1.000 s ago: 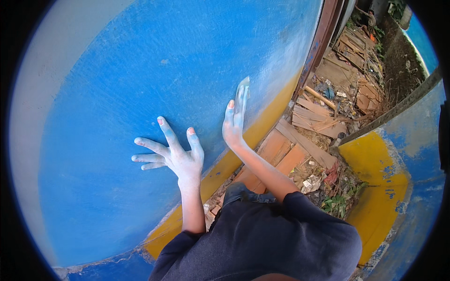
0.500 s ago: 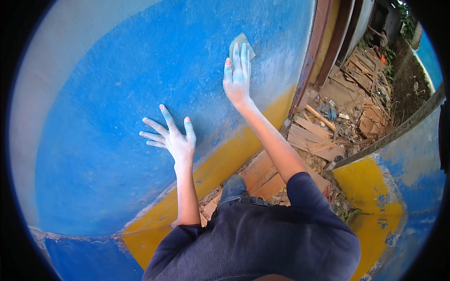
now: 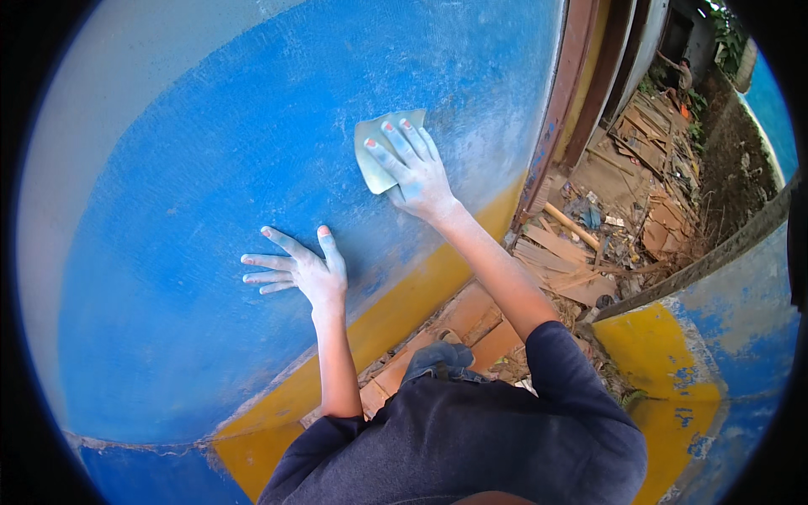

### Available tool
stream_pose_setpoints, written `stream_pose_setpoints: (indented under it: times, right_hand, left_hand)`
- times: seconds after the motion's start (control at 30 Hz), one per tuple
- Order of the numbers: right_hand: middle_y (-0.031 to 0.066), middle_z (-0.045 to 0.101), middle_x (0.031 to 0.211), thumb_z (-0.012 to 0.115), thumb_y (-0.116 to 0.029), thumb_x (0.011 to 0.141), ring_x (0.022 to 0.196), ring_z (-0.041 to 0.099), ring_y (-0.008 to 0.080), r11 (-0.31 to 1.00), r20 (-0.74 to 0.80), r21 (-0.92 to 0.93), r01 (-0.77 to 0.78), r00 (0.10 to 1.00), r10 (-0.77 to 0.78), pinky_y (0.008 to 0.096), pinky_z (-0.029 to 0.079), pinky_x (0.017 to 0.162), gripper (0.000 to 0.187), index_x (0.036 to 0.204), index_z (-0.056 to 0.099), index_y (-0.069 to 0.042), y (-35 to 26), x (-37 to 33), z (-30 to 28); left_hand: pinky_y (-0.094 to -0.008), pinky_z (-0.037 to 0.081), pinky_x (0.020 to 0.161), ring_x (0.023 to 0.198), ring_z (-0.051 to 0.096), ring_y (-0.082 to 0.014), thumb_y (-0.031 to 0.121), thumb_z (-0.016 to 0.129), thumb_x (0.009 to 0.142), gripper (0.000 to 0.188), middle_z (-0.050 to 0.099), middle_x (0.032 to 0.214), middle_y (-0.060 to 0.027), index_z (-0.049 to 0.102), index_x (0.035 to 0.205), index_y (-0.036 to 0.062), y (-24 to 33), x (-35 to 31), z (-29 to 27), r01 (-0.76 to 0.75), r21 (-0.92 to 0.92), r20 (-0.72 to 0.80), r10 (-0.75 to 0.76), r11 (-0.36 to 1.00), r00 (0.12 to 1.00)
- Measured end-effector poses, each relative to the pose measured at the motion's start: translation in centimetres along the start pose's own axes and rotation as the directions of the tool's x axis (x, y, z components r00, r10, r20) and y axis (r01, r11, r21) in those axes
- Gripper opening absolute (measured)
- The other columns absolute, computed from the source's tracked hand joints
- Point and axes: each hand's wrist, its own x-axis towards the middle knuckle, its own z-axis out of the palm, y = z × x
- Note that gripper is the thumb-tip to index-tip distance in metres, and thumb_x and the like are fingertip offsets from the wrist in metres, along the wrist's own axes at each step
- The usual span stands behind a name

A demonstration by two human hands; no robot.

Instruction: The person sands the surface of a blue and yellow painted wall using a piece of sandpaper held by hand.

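Observation:
My right hand (image 3: 421, 177) presses a pale green sheet of sandpaper (image 3: 371, 174) flat against the blue painted wall (image 3: 194, 194). Its fingers lie over the sheet, which sticks out past them to the left and above. Lower and to the left, my left hand (image 3: 316, 276) is open, its fingers spread against the wall with nothing in them. Pale bluish-white dust coats both hands. Around the right hand the blue surface looks scuffed and whitish. What the sandpaper's underside touches is hidden.
A yellow band (image 3: 404, 303) runs along the wall's lower edge. To the right stand brown door frame posts (image 3: 581, 76). Broken boards and rubble (image 3: 581, 252) cover the ground beyond. Another person (image 3: 680, 77) is far off at the upper right. A low blue-and-yellow wall (image 3: 673, 353) rises at right.
My right hand has swept down and left across the wall with the sandpaper, its fingers now tilted leftward. My left hand sits slightly lower in view, still spread.

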Motion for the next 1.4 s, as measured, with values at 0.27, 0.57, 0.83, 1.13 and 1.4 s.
stream_pose_setpoints:
  times: [0.27,0.57,0.83,1.13,1.4]
  right_hand:
    - [0.0241,0.036,0.153,0.059,-0.013,0.089,0.141,0.032,0.0465,0.999,0.025,-0.031,0.041,0.999,-0.040,0.0602,0.027,0.112,0.060,0.147,0.046,-0.009,5.2,-4.5,-0.2]
    - [0.0247,0.036,0.152,0.054,-0.020,0.093,0.139,0.032,0.0479,0.980,0.032,-0.123,0.157,0.987,-0.154,0.0554,0.028,0.114,0.056,0.146,0.046,-0.004,10.7,-10.3,0.2]
    - [0.0253,0.037,0.151,0.051,-0.019,0.098,0.140,0.034,0.0430,0.980,0.038,-0.065,0.191,0.981,-0.188,0.0546,0.027,0.115,0.051,0.144,0.046,0.002,14.4,-8.4,-1.7]
    - [0.0063,0.047,0.149,0.060,-0.017,0.086,0.139,0.039,0.0291,0.923,0.009,-0.079,0.377,0.926,-0.378,0.0466,0.027,0.117,0.055,0.140,0.056,-0.027,21.6,2.7,-6.1]
    - [0.0062,0.040,0.156,0.070,-0.020,0.081,0.145,0.032,0.0332,0.909,0.084,-0.106,0.403,0.915,-0.396,0.0492,0.024,0.119,0.071,0.148,0.046,-0.025,26.8,9.5,-10.2]
  left_hand:
    - [-0.0895,-0.009,0.083,0.127,-0.032,-0.0706,0.060,0.049,0.094,0.083,-0.030,0.152,-0.0356,0.013,0.160,0.0259,6.8,-0.5,4.5,-0.125,0.013,0.093,0.124,0.992,0.988]
    - [-0.0883,-0.015,0.080,0.130,-0.034,-0.0662,0.059,0.052,0.093,0.070,-0.022,0.158,-0.0305,0.037,0.154,0.0281,13.1,-0.4,8.4,-0.238,-0.041,0.071,0.241,0.970,0.968]
    - [-0.0868,-0.018,0.082,0.131,-0.035,-0.0641,0.056,0.053,0.093,0.066,-0.020,0.160,-0.0275,0.041,0.152,0.0306,14.9,-0.8,10.1,-0.273,-0.007,0.070,0.273,0.962,0.960]
    - [-0.0863,-0.015,0.087,0.134,-0.032,-0.0634,0.052,0.056,0.093,0.066,-0.017,0.162,-0.0237,0.039,0.153,0.0320,17.7,0.3,10.5,-0.235,0.086,0.010,0.235,0.968,0.972]
    - [-0.0810,-0.012,0.099,0.141,-0.023,-0.0578,0.047,0.056,0.095,0.066,-0.010,0.165,-0.0176,0.032,0.155,0.0331,25.6,5.7,8.5,-0.291,0.247,-0.034,0.309,0.924,0.951]
